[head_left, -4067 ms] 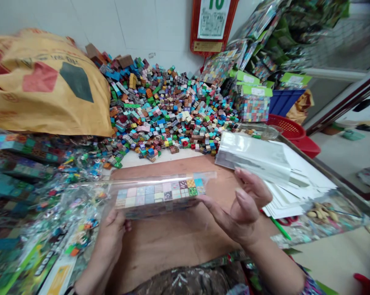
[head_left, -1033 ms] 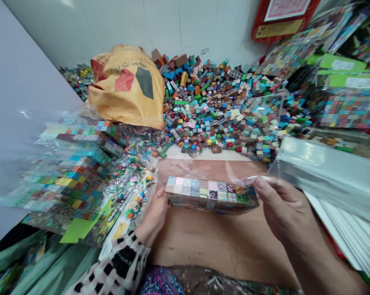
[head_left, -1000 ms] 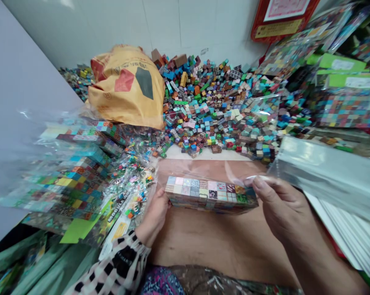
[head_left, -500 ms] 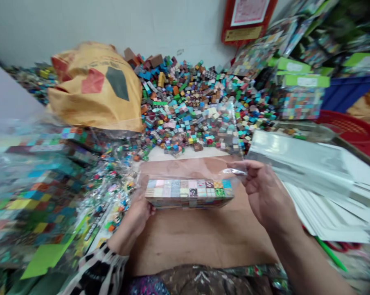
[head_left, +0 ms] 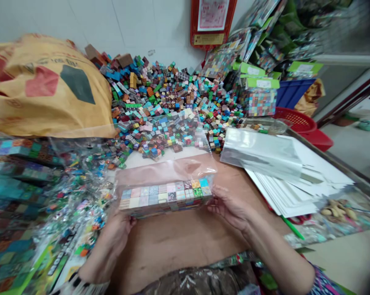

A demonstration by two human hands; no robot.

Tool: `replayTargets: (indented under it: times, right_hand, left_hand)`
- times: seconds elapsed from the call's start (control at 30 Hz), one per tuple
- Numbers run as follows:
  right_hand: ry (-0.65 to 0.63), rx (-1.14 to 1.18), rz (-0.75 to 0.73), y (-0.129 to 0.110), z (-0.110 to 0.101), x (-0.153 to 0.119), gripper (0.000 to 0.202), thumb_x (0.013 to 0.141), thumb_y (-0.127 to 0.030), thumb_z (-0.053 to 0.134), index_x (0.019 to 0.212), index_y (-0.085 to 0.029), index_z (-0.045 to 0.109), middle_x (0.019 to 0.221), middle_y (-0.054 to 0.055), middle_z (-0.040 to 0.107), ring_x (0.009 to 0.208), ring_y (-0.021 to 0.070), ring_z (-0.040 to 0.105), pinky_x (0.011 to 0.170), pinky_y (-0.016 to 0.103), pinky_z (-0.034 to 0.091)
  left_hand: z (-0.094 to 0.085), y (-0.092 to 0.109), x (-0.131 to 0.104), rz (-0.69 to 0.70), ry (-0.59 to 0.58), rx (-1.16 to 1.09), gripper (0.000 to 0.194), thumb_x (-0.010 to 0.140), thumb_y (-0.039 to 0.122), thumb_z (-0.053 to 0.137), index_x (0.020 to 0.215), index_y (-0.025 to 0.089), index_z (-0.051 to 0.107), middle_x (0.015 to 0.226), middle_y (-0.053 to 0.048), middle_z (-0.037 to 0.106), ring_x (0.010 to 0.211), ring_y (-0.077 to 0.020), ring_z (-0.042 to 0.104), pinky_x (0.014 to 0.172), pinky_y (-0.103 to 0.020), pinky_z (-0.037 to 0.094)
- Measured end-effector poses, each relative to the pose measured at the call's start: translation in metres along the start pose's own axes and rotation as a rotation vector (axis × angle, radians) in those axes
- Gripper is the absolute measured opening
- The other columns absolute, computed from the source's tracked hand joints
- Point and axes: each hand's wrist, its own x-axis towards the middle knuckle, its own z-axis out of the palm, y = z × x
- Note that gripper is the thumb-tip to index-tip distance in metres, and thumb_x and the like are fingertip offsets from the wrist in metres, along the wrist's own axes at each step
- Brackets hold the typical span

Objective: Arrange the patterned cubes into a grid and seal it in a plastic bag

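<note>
We see a creased yellow sack (head_left: 53,110) left of the clear bag (head_left: 160,174). Our left hand (head_left: 119,227) clasps the bag's left end, fingers curled; square patterned blocks (head_left: 166,194) lie in its near part, over a smooth brown board (head_left: 169,241). Our right hand (head_left: 229,208) grips its right end. Right of the bag: white sheets (head_left: 283,200), perforated red basket (head_left: 297,119).

Soft, even light is falling. Glare is streaking the clear bag (head_left: 165,172) and plastic sleeves (head_left: 260,151), while blur is smearing the bagged blocks (head_left: 14,205) at left.
</note>
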Motion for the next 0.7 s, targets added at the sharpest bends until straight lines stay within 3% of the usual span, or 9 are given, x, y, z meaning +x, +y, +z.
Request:
replayTargets:
  times: [0.1,0.27,0.43,0.57,0.7]
  right_hand:
    - [-0.003,0.026,0.014,-0.001,-0.001,-0.006,0.043,0.059,-0.047,0.091,0.081,-0.018,0.068,0.072,-0.001,0.067,0.06,0.0088,0.059,0.055,0.019,0.046]
    - [-0.023,0.026,-0.044,0.004,0.002,-0.011,0.045,0.051,-0.041,0.095,0.068,-0.018,0.061,0.065,-0.005,0.06,0.056,0.0072,0.052,0.055,0.02,0.042]
    - [0.023,-0.029,-0.151,0.003,0.008,-0.008,0.048,0.053,-0.051,0.091,0.067,-0.019,0.06,0.067,-0.004,0.057,0.058,0.0089,0.045,0.056,0.023,0.035]
    - [-0.019,-0.101,-0.157,0.004,0.007,-0.003,0.046,0.053,-0.05,0.09,0.065,-0.02,0.056,0.064,-0.004,0.052,0.059,0.0102,0.039,0.058,0.027,0.03]
    - [0.019,-0.127,-0.178,0.008,0.009,-0.001,0.05,0.053,-0.055,0.087,0.064,-0.021,0.053,0.064,-0.004,0.049,0.061,0.0118,0.038,0.06,0.028,0.03]
  left_hand:
    - [-0.002,-0.003,0.0,0.022,-0.008,-0.053,0.035,0.057,0.016,0.074,0.091,0.023,0.069,0.079,0.002,0.069,0.06,-0.0119,0.052,0.048,-0.019,0.039]
    - [-0.003,-0.002,0.001,0.039,0.022,-0.028,0.038,0.052,0.019,0.074,0.089,0.022,0.068,0.085,-0.002,0.07,0.061,-0.0125,0.051,0.048,-0.019,0.04]
    - [-0.001,-0.002,0.001,0.039,0.019,-0.041,0.046,0.043,0.017,0.075,0.088,0.023,0.067,0.086,-0.002,0.071,0.065,-0.0144,0.053,0.048,-0.019,0.04]
    - [-0.001,-0.005,0.001,0.068,-0.001,-0.03,0.042,0.046,0.017,0.072,0.087,0.024,0.069,0.091,-0.004,0.072,0.077,-0.0205,0.061,0.048,-0.02,0.04]
    - [-0.001,-0.005,0.001,0.056,0.017,-0.02,0.042,0.046,0.018,0.072,0.087,0.026,0.071,0.096,-0.005,0.073,0.084,-0.0232,0.061,0.048,-0.02,0.041]
